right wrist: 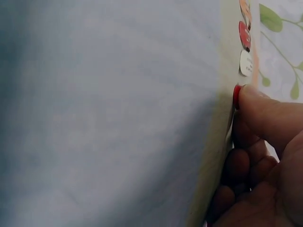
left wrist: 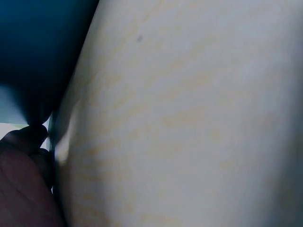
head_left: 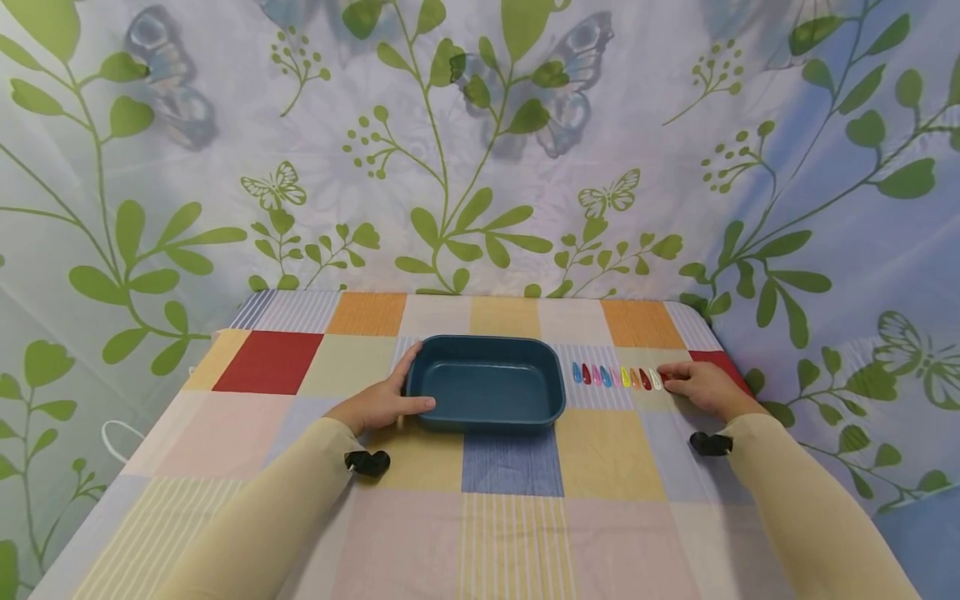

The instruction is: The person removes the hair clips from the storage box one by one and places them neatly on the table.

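Note:
A dark blue rectangular tray (head_left: 487, 425) stands on the table in the head view. My left hand (head_left: 381, 402) holds it by the left end, thumb at the near corner and fingers along the left side. To its right runs a row of small teardrop snap hair clips, among them a yellow clip (head_left: 625, 377), an orange clip (head_left: 635, 379) and a white clip (head_left: 656, 380). At the row's right end my right hand (head_left: 705, 387) pinches a red hair clip (right wrist: 236, 97) between thumb and fingers, low over the cloth. Another red clip (right wrist: 245, 35) lies beyond the white one.
A patchwork checked cloth (head_left: 517, 542) covers the table. Behind it hangs a curtain (head_left: 480, 167) printed with leaves and butterflies, which continues along both sides. A white cord loop (head_left: 112, 442) shows at the table's left edge.

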The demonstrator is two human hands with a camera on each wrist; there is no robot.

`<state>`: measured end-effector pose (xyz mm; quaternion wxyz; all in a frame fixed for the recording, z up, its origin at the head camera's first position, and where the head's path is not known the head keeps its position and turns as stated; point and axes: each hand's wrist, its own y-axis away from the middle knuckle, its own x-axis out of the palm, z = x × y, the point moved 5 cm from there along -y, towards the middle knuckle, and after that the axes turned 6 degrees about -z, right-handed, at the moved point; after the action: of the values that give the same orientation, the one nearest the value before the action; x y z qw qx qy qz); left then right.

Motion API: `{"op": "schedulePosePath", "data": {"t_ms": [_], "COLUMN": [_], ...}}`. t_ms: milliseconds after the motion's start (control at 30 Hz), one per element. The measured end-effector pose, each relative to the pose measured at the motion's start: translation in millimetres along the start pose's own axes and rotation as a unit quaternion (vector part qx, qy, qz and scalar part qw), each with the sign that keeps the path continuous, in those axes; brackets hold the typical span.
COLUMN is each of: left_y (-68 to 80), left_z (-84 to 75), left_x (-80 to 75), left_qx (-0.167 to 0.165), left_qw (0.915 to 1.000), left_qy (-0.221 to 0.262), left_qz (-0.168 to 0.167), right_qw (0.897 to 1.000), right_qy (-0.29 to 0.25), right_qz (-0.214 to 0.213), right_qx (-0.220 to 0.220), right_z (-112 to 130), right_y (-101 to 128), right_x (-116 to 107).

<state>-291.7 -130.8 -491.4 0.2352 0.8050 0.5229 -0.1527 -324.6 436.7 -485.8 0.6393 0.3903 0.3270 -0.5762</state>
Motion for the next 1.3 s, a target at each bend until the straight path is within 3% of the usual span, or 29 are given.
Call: {"op": "schedulePosePath", "data": {"t_ms": [267, 1300], "left_y": [-0.3, -1.9], "left_z": [-1.2, 1.2], "left_x": [0.4, 2.4], "left_qx": [0.005, 0.013], "left_qw": [1.0, 0.9999], "left_qy": [-0.002, 0.01], "left_qz": [-0.001, -0.004], "right_qw": [1.0, 0.999], "right_qy": [-0.031, -0.049], "right_qz": [-0.001, 0.001], "right_qx": [0.001, 0.007], "right_z": [-3.8, -5.7], "right_y": [2.5, 0.7], "right_x": [-0.2, 3.9]}}
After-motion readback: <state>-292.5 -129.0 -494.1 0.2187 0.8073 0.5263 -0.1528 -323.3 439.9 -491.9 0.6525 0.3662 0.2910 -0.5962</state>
